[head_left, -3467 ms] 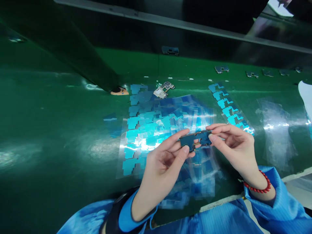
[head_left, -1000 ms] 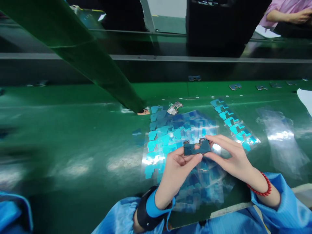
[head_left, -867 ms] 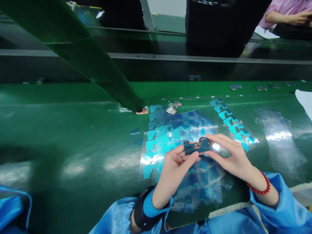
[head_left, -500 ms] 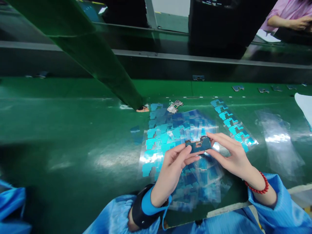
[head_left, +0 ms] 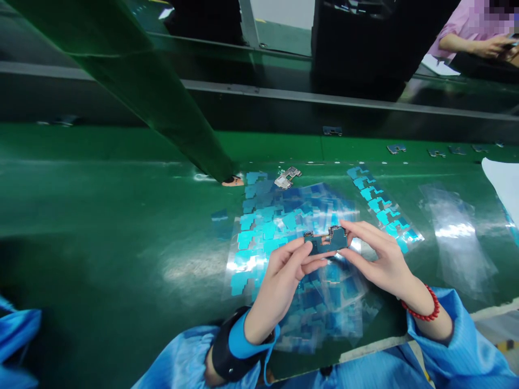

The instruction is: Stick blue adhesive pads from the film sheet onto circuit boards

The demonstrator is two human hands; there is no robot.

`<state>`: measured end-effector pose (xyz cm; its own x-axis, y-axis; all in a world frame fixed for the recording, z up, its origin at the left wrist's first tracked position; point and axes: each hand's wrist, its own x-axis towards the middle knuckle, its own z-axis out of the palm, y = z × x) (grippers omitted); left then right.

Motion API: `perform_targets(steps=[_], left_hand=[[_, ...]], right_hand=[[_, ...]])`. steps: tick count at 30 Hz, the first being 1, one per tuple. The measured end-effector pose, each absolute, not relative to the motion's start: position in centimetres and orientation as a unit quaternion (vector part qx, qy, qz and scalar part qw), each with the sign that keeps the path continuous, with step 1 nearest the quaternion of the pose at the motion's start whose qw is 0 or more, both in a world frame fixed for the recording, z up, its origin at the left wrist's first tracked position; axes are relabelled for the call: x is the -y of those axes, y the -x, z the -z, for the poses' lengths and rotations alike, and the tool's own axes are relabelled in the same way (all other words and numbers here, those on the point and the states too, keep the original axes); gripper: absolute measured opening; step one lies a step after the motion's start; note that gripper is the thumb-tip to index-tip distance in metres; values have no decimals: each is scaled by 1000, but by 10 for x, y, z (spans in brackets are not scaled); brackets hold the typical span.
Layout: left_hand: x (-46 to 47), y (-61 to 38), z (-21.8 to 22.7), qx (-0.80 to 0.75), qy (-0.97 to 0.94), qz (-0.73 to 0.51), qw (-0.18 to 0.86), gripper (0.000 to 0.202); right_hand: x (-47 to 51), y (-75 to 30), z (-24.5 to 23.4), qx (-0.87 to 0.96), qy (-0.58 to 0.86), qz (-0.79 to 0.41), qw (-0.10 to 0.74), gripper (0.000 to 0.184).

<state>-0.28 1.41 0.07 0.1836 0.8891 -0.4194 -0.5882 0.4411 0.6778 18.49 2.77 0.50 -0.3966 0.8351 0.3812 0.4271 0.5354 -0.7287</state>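
Compared with the earliest frame, the small circuit board (head_left: 324, 241) is turned, so that its notched edge now points up. Against half a second ago, both hands are almost in the same place, only a little more to the left.

Head view: the left hand (head_left: 284, 275) is partly closed and pinches the left end of the board between thumb and fingers. The right hand (head_left: 381, 259) grips the right end in the same way, with the other fingers loosely stretched. The board is in the air between the two hands, above a pile of clear film sheets (head_left: 275, 227) that carry cyan stickers and lie on the green bench (head_left: 101, 216).

A red bead bracelet (head_left: 421, 313) is on the right wrist and a black wrist strap (head_left: 221, 351) is on the left one. A strip of the same stickers (head_left: 381, 202) lies to the right of the pile, and bare clear film (head_left: 458, 232) lies farther right. A silver metal part (head_left: 287, 177) rests at the far edge of the pile, near the foot of a slanted green post (head_left: 133, 81). More small boards (head_left: 396, 148) lie on the belt behind. At the top right, the arm of another person (head_left: 458, 40) in a pink sleeve rests on a far table.
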Motion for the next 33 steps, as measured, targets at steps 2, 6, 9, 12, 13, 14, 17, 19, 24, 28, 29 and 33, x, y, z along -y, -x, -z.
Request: perform_targets(steps=[2, 6, 9, 12, 13, 14, 17, 19, 24, 28, 29, 33], left_hand=[[-14, 3, 0, -410, -197, -484, 747, 22], [-12, 4, 6, -438, -165, -497, 731, 28], [-13, 4, 10, -446, -143, -488, 736, 42], [-15, 4, 11, -420, -183, -472, 753, 45], [-16, 5, 11, -415, -199, -469, 754, 45], [-16, 5, 10, -415, -215, -465, 752, 43], [-16, 4, 11, -426, -258, -451, 741, 35], [-16, 3, 13, -430, -285, -446, 731, 30], [-18, 2, 19, -444, -313, -456, 704, 24], [-18, 3, 18, -443, -303, -460, 707, 23], [-18, 3, 17, -442, -300, -460, 709, 22], [-18, 3, 15, -440, -291, -469, 709, 20]], right_hand=[[-29, -185, -3, 790, 403, -273, 372, 45], [-30, -188, 4, 789, 415, -274, 360, 40], [-34, -199, 3, 815, 408, -229, 342, 40], [-50, -212, -8, 852, 407, -148, 296, 35], [-61, -216, -12, 857, 417, -126, 274, 32], [-75, -217, -15, 858, 434, -111, 251, 30], [-137, -212, -11, 844, 477, -102, 225, 28], [-186, -200, -1, 826, 507, -99, 226, 28], [-263, -158, 24, 797, 555, -80, 226, 27], [-254, -133, 35, 842, 493, -96, 198, 44], [-248, -128, 36, 863, 459, -112, 181, 47], [-233, -114, 34, 917, 333, -185, 117, 34]])
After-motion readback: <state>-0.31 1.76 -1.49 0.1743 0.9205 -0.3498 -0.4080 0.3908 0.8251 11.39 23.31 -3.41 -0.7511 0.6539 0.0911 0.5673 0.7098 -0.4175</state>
